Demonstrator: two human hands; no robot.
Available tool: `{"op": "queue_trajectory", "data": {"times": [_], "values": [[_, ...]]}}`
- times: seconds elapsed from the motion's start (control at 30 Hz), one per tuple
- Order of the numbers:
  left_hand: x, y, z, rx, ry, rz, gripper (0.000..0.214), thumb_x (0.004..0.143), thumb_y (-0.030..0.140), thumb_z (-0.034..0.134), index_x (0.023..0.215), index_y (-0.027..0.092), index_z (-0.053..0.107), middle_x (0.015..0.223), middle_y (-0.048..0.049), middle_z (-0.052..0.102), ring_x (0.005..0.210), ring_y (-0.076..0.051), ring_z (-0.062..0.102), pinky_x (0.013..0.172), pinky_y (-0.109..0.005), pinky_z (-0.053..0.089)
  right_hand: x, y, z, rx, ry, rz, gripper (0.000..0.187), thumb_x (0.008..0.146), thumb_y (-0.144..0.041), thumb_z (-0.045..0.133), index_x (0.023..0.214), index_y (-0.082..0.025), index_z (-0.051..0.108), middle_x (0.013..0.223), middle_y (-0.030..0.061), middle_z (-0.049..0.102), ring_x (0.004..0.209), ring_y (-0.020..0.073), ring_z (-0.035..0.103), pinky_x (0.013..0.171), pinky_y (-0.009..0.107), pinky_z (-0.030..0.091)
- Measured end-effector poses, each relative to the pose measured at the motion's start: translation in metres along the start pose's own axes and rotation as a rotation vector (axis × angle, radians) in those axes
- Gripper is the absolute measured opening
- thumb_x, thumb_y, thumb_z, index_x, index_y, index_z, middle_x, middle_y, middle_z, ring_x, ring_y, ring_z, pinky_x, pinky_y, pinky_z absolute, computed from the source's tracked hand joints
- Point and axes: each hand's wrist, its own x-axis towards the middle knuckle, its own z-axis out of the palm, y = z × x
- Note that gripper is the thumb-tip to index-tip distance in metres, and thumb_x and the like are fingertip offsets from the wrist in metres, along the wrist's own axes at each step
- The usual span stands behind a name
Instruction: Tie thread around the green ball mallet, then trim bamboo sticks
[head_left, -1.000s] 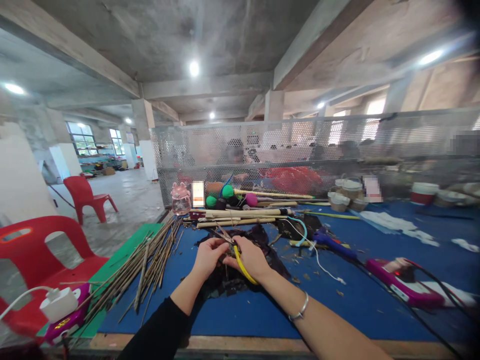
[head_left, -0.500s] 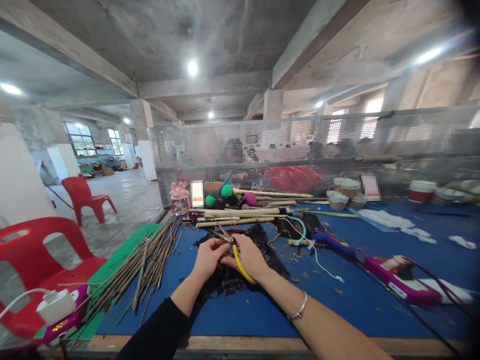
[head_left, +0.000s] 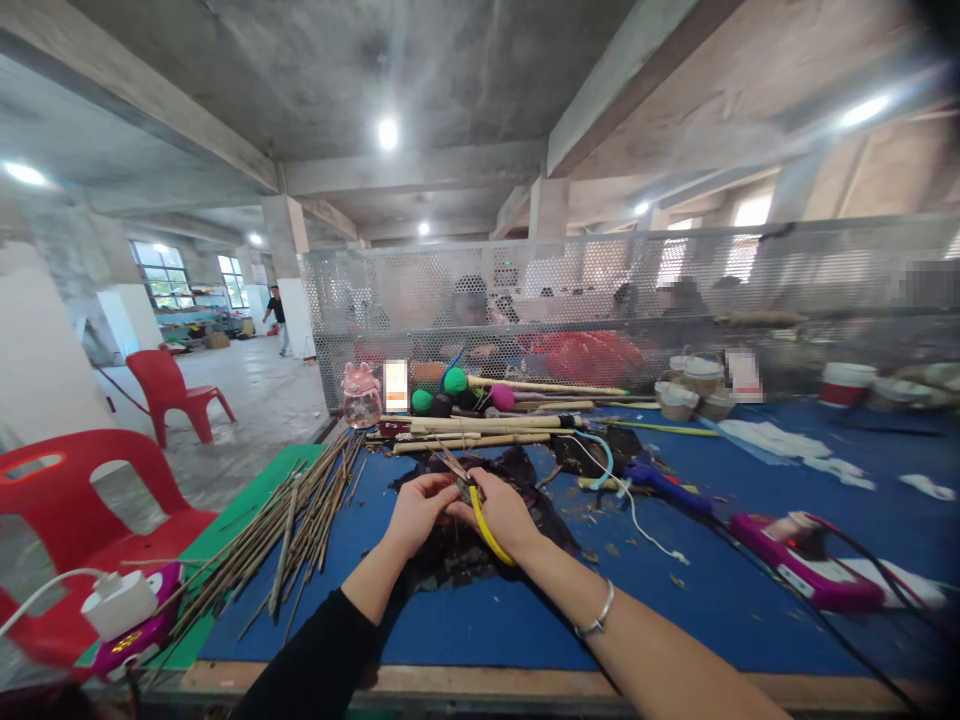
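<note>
Both hands meet over a heap of dark crumpled material point(head_left: 517, 480) on the blue table top point(head_left: 660, 610). My left hand point(head_left: 416, 510) has its fingers pinched on a small dark piece at the heap's middle. My right hand point(head_left: 504, 512) is closed round yellow-handled scissors point(head_left: 484, 522), whose blades point(head_left: 448, 463) point up and left past the left fingers. A silver bangle point(head_left: 595, 616) sits on the right wrist; the left arm wears a black sleeve.
A sheaf of thin sticks point(head_left: 292, 525) lies left on a green mat point(head_left: 244, 515). Bamboo rods point(head_left: 480, 432), coloured balls and a pink jar point(head_left: 361, 397) stand behind. A blue glue gun point(head_left: 664, 485), a pink device point(head_left: 806, 570), and red chairs point(head_left: 90, 510) surround. People sit behind a mesh screen point(head_left: 600, 290).
My hands hold almost the same place, shifting slightly over the dark heap. A person has come into view walking at the far left of the hall.
</note>
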Motion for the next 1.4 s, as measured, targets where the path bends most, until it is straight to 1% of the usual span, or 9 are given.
{"op": "queue_trajectory", "data": {"times": [0.17,0.33,0.43,0.63,0.9,1.0,1.1,1.17,1.4], "values": [[0.0011,-0.0021,-0.0001,0.029,0.009,0.006,0.034,0.060,0.041,0.070,0.075,0.011,0.066,0.056,0.0001,0.060,0.041,-0.007,0.044,0.040,-0.020,0.037,-0.0002,0.0009,-0.0005,-0.031,-0.014,-0.027,0.044,0.072,-0.054,0.058,0.098,-0.019,0.051,0.089,0.0064,0.059,0.082,0.0196,0.056,0.071,0.028,0.041],[0.0003,-0.0032,0.0016,0.023,0.003,0.058,0.034,0.060,0.040,0.070,0.075,0.010,0.067,0.059,-0.0008,0.062,0.044,-0.007,0.045,0.042,-0.020,0.036,0.0017,-0.0003,-0.0019,-0.055,-0.015,-0.078,0.054,0.066,-0.054,0.064,0.102,-0.017,0.051,0.094,0.0089,0.056,0.088,0.0219,0.053,0.077,0.032,0.042],[0.0000,-0.0029,0.0028,0.020,0.003,0.048,0.035,0.059,0.041,0.070,0.075,0.010,0.066,0.057,-0.0006,0.061,0.042,-0.007,0.044,0.040,-0.020,0.035,0.0018,0.0015,-0.0008,-0.055,-0.006,-0.065,0.051,0.066,-0.055,0.064,0.100,-0.018,0.052,0.092,0.0079,0.057,0.087,0.0215,0.054,0.076,0.031,0.042],[-0.0019,0.0016,0.0041,0.026,0.041,0.032,0.034,0.057,0.042,0.072,0.069,0.011,0.066,0.052,0.0010,0.058,0.039,-0.006,0.042,0.039,-0.020,0.035,0.0008,0.0031,0.0009,-0.058,-0.022,-0.035,0.048,0.071,-0.059,0.057,0.096,-0.019,0.052,0.085,0.0068,0.060,0.078,0.0205,0.058,0.068,0.028,0.041],[-0.0023,0.0041,0.0022,0.011,0.042,0.016,0.036,0.059,0.041,0.071,0.079,0.011,0.068,0.062,-0.0018,0.063,0.045,-0.007,0.047,0.041,-0.019,0.038,0.0008,-0.0014,-0.0048,0.007,-0.056,-0.006,0.036,0.076,-0.055,0.053,0.088,-0.021,0.054,0.073,0.0033,0.063,0.063,0.0167,0.058,0.057,0.023,0.036],[-0.0018,0.0051,0.0007,-0.029,0.012,0.016,0.036,0.062,0.043,0.068,0.079,0.011,0.067,0.064,-0.0025,0.064,0.049,-0.008,0.050,0.043,-0.019,0.039,0.0007,-0.0009,-0.0039,-0.019,-0.062,0.007,0.036,0.075,-0.054,0.055,0.090,-0.021,0.054,0.077,0.0036,0.063,0.069,0.0176,0.060,0.060,0.024,0.037],[-0.0010,0.0045,0.0003,-0.075,-0.028,0.004,0.035,0.063,0.044,0.067,0.075,0.011,0.065,0.065,-0.0038,0.064,0.055,-0.011,0.055,0.046,-0.020,0.041,0.0005,0.0011,-0.0013,-0.068,-0.046,-0.010,0.044,0.069,-0.055,0.061,0.097,-0.022,0.052,0.089,0.0049,0.061,0.081,0.0192,0.059,0.067,0.026,0.040],[-0.0005,0.0034,0.0005,-0.087,-0.036,-0.010,0.035,0.062,0.043,0.067,0.077,0.011,0.065,0.066,-0.0042,0.065,0.057,-0.013,0.057,0.048,-0.020,0.042,0.0004,0.0021,-0.0002,-0.077,-0.041,-0.024,0.049,0.068,-0.055,0.062,0.101,-0.022,0.050,0.092,0.0054,0.060,0.084,0.0194,0.058,0.069,0.027,0.041],[-0.0008,0.0025,-0.0002,-0.028,-0.012,0.000,0.037,0.063,0.042,0.067,0.083,0.011,0.067,0.067,-0.0028,0.065,0.046,-0.008,0.049,0.043,-0.019,0.039,0.0011,-0.0006,-0.0016,-0.052,-0.056,-0.028,0.039,0.074,-0.055,0.056,0.091,-0.021,0.052,0.086,0.0044,0.062,0.078,0.0185,0.058,0.067,0.026,0.040]]}}
